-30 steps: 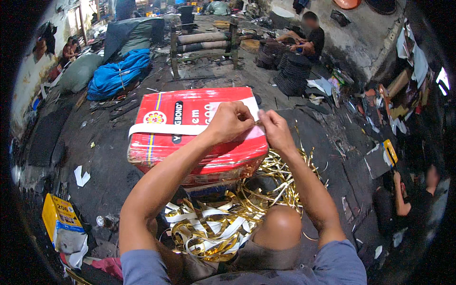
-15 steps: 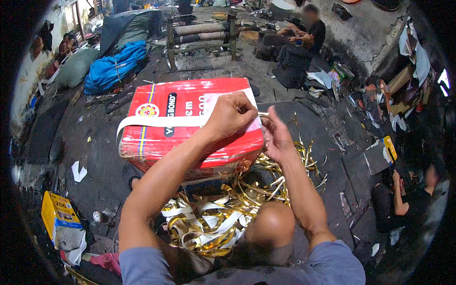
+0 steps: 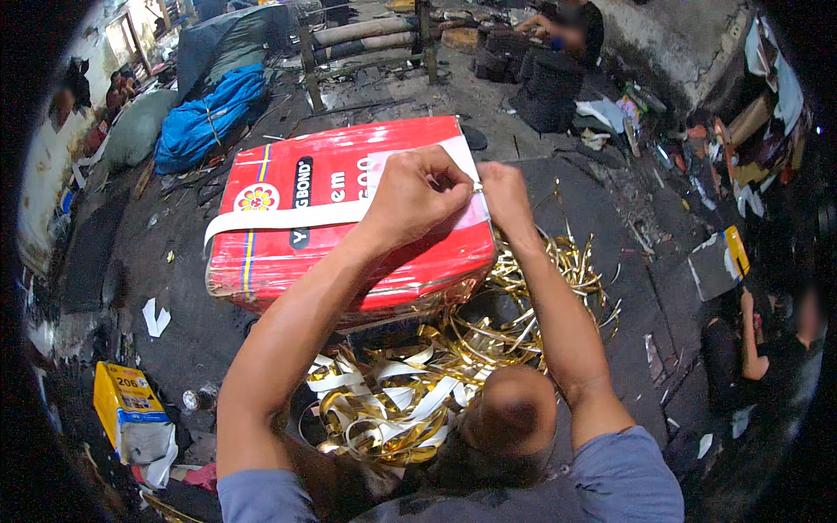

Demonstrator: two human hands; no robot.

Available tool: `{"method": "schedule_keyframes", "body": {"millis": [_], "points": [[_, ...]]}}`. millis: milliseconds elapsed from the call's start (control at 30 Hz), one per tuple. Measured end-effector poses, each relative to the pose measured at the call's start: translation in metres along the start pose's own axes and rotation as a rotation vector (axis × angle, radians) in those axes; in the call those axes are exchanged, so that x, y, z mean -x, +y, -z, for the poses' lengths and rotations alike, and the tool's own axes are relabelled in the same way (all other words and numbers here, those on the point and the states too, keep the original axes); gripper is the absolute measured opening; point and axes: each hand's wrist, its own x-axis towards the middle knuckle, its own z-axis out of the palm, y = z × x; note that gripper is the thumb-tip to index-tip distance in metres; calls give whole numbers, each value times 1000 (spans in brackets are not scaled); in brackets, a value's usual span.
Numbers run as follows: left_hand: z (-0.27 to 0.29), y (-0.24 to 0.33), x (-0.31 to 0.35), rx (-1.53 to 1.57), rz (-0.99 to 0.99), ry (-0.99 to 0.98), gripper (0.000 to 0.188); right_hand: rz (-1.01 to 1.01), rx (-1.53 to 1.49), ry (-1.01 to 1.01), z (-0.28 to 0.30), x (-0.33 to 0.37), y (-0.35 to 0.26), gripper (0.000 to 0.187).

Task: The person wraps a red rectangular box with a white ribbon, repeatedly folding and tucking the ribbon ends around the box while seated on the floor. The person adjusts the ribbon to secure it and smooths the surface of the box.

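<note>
A red carton point(image 3: 410, 275) stands before me, and across its top runs a white strip point(image 3: 270, 218) whose left end hangs over the edge. My left hand point(image 3: 414, 193) rests over the carton's right part, thumb and forefinger pinched on the strip. Right beside it, at the carton's right edge, my right hand point(image 3: 507, 199) is closed with its fingertips at a small pale end of the strip. Between the two hands only a short bit of strip shows. Below the carton lies a tangled pile of gold and white strips point(image 3: 392, 405), around my knee.
A yellow box point(image 3: 122, 392) sits at the lower left. Blue sheeting point(image 3: 209, 118) and a wooden frame point(image 3: 366, 39) stand farther off. People sit at the upper right, far left and right edge. Scraps litter the dark floor point(image 3: 174, 261).
My right hand has moved up and turned, its fingers now closed beside my left. The strip still lies across the carton. The whole view has shifted slightly.
</note>
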Motion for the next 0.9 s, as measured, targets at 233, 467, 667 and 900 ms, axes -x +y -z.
{"method": "schedule_keyframes", "body": {"millis": [233, 467, 667, 900], "points": [[0, -3, -3, -19, 42, -10, 7, -150, -126, 28, -63, 55, 91, 36], [-1, -8, -4, 49, 43, 22, 6, -365, -291, 109, -132, 142, 199, 28], [-7, -10, -9, 49, 31, 0, 6, -397, -15, 14, -146, 174, 261, 22], [-8, -9, -8, 12, -15, 8, 5, -727, 229, -71, -130, 197, 234, 28]]}}
